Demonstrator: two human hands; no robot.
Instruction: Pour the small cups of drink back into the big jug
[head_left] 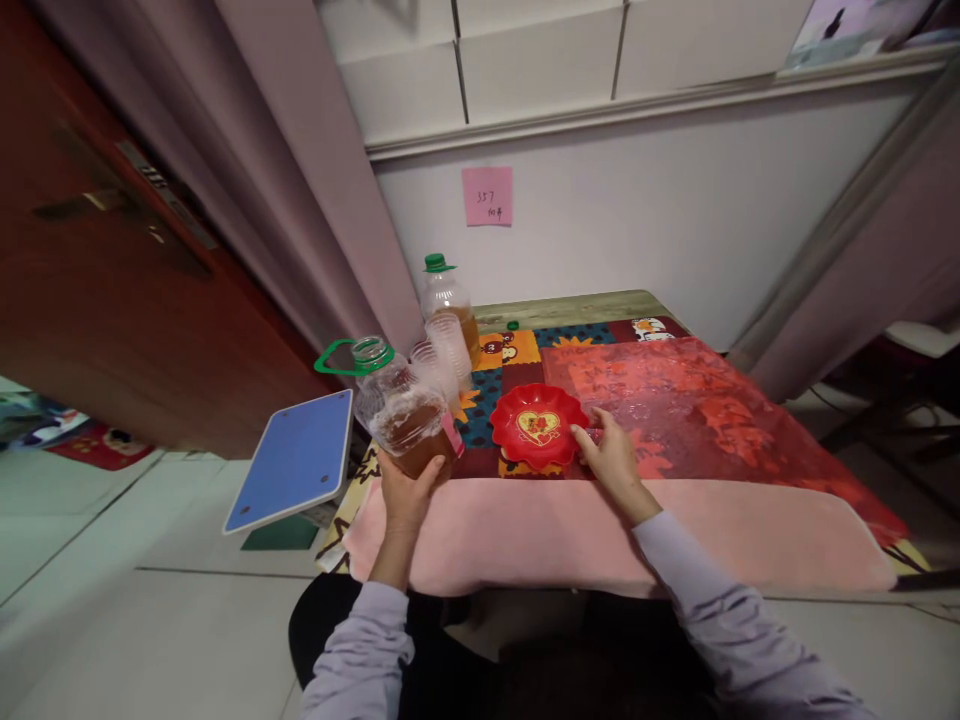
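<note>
My left hand (407, 490) is wrapped round the lower part of an uncapped clear bottle (412, 430) of brown liquid, with foam on top and a green handle at its neck. The bottle leans over the table's left part. My right hand (609, 450) pinches the right rim of a red scalloped dish (538, 426), which has a yellow heart printed in its middle. Stacks of clear plastic cups (448, 350) stand just behind the held bottle. Farther back is a second bottle (442, 295) with a green cap, also holding brown liquid.
A patterned cloth and a red translucent sheet (720, 410) cover the table, with a pink cloth (622, 535) along its front edge. A small green cap (513, 325) lies near the back. A blue-topped stool (292, 460) stands left; a pink note (487, 196) is on the wall.
</note>
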